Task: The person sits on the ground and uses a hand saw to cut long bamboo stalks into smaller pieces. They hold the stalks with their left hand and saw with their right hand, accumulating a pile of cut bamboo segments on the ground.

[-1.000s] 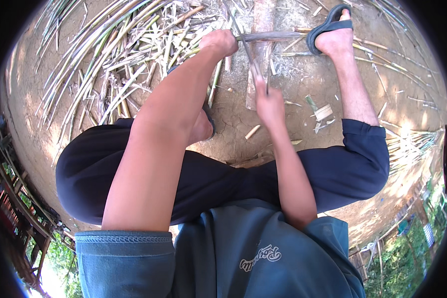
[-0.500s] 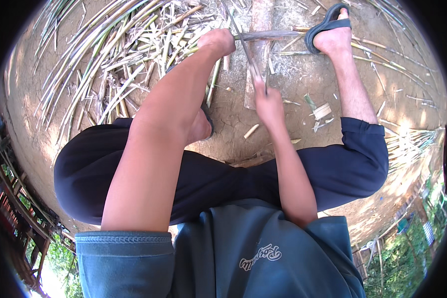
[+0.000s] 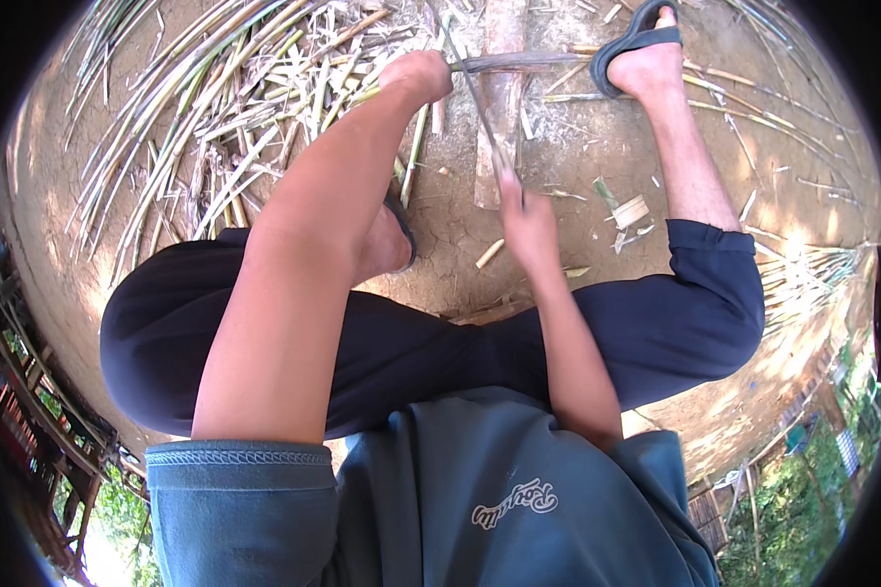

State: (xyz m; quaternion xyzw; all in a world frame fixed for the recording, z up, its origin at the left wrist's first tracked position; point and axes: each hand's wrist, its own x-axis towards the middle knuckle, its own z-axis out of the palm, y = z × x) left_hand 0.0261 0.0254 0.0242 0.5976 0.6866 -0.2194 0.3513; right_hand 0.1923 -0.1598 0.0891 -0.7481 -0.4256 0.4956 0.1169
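My left hand is closed around a long stalk, which runs to the right across a wooden board. The stalk's far right part reaches towards my sandalled right foot. My right hand is wrapped round the handle of a long, narrow knife. Its blade slants up and left, crossing the stalk just right of my left hand. Whether the edge touches the stalk I cannot tell. My left fingers are mostly hidden behind the back of the hand.
Long cut stalks lie in a heap at the left, with short split pieces beside the board. More thin stalks spread out at the right. A pale chip rests on the earth floor. My left foot is beneath my left arm.
The whole view has shifted slightly. Relative to the board, my right hand and the knife have come a little nearer to me. My left hand keeps its hold on the stalk.
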